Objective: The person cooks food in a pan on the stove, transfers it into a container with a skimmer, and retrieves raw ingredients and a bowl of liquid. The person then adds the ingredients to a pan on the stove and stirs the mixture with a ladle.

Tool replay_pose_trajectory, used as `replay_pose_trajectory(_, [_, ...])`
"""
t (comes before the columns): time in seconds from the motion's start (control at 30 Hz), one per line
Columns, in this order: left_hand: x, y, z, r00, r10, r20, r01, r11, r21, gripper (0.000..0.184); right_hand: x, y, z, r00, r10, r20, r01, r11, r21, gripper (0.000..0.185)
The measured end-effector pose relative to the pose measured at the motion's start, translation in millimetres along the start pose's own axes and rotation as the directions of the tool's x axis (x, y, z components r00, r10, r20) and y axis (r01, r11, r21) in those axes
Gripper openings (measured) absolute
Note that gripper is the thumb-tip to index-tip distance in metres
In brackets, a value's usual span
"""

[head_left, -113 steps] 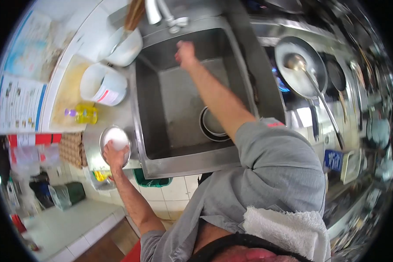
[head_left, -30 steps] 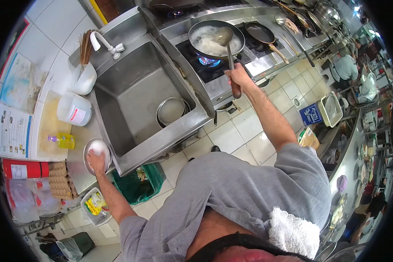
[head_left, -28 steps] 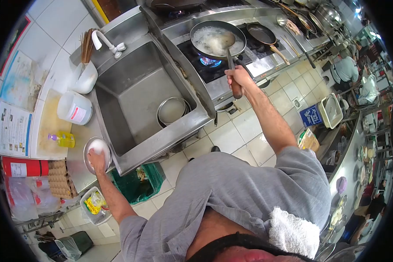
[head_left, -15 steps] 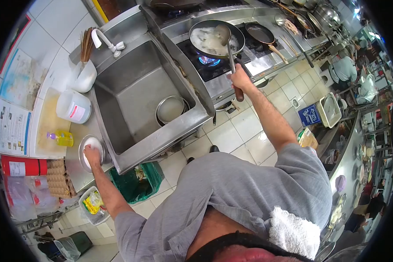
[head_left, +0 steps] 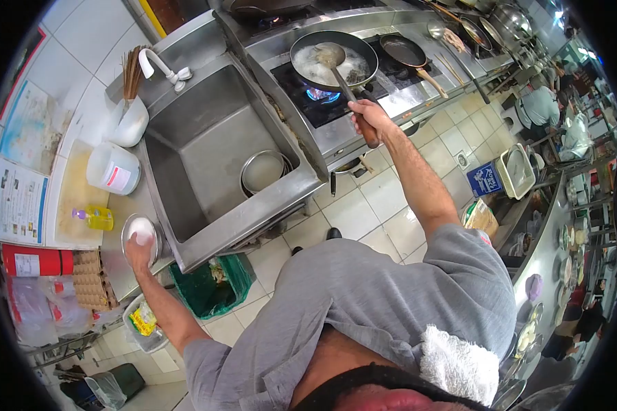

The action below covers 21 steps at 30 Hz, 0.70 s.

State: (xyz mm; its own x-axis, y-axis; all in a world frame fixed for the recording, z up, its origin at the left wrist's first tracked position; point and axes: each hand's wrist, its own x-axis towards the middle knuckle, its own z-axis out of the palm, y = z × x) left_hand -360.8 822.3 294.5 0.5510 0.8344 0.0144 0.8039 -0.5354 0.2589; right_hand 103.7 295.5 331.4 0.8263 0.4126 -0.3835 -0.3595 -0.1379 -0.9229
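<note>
My right hand (head_left: 371,119) is closed around the handle of a long ladle (head_left: 341,74). Its bowl-shaped head (head_left: 330,55) dips into pale, bubbling liquid in a dark wok (head_left: 299,66) over a blue flame. At the left counter, my left hand (head_left: 139,252) reaches over the near rim of a round metal bowl (head_left: 159,241) with white contents (head_left: 141,227). Its fingers look spread, pointing into the bowl; the fingertips are hard to make out against the white.
A steel sink (head_left: 212,130) with stacked round pans (head_left: 262,171) lies between the hands. A frying pan (head_left: 403,49) rests right of the wok. A yellow bottle (head_left: 100,218) and white tub (head_left: 114,168) stand beyond the metal bowl. Below the counter is a green-lined bin (head_left: 236,301).
The ladle head has moved left in the wok, its handle now slanting more. My left hand has drawn back from the bowl's middle toward its near rim, uncovering more white.
</note>
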Motion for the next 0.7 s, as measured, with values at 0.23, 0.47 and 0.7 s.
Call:
replay_pose_trajectory(0.23, [-9,-4,-4,0.964,-0.216,0.154,0.201,0.974,0.105,0.084,17,26,-34,0.698,-0.654,-0.291,-0.117,0.298,-0.947,0.061])
replay_pose_trajectory(0.47, [10,-33,14,0.954,-0.27,0.127,0.276,0.961,-0.026,0.087,60,50,-72,0.93,-0.325,-0.171,0.05,0.574,-0.818,0.062])
replay_pose_trajectory(0.7, [3,-19,10,0.95,-0.296,0.101,0.304,0.95,-0.074,0.085,79,56,-105,0.891,-0.453,-0.027,0.269,0.576,-0.772,0.061])
